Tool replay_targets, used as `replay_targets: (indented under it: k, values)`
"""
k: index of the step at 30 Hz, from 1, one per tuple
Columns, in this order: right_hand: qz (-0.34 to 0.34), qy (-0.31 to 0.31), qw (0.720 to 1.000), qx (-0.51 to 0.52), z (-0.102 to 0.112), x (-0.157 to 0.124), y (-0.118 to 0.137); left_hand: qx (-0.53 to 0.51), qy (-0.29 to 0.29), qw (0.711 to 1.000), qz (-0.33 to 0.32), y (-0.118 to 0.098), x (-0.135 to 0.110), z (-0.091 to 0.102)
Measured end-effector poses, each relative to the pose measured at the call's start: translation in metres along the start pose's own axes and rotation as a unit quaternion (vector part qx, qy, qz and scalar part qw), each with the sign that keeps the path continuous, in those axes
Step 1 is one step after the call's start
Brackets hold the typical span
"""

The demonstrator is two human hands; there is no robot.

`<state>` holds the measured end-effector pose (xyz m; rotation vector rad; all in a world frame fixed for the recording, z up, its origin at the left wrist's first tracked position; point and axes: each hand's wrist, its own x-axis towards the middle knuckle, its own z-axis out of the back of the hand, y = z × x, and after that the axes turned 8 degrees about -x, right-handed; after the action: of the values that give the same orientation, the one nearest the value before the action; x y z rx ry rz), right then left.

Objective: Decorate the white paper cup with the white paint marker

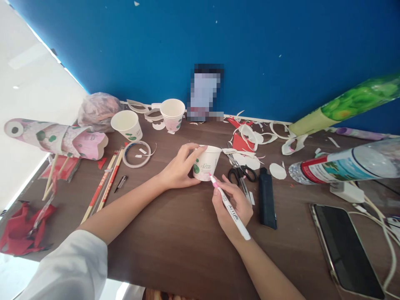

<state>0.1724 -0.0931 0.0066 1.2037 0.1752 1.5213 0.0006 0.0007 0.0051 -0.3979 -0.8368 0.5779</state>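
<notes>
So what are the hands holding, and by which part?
The left hand holds a cup by its left side, rim to base; the right hand holds a marker near its pink tip.

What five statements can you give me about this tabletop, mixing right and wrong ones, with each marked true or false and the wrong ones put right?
1. The left hand holds a paper cup. True.
2. The right hand grips a white marker with a pink tip. True.
3. The scissors lie to the left of the held cup. False: the scissors lie to its right.
4. A phone with a dark screen lies to the right of both hands. True.
5. The tape roll is looped around the held cup. False: the tape roll lies on the table, left of that cup.
</notes>
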Motion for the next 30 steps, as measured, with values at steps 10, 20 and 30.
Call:
replay_targets:
  k: [10, 20, 30]
  values:
    - [0.008, -0.001, 1.000, 0.019, 0.0001, 0.0015, -0.0012, -0.009, 0.004, 1.000, 0.014, 0.0007, -0.0017, -0.0008]
    - [-0.102, -0.015, 0.993, 0.052, -0.0024, -0.0063, -0.0053, -0.043, 0.017, 0.998, 0.046, 0.0045, -0.0018, 0.0019]
    - [-0.011, 0.007, 0.998, 0.055, 0.0016, 0.0024, -0.0006, -0.064, 0.029, 0.996, 0.047, 0.0063, 0.0000, 0.0046]
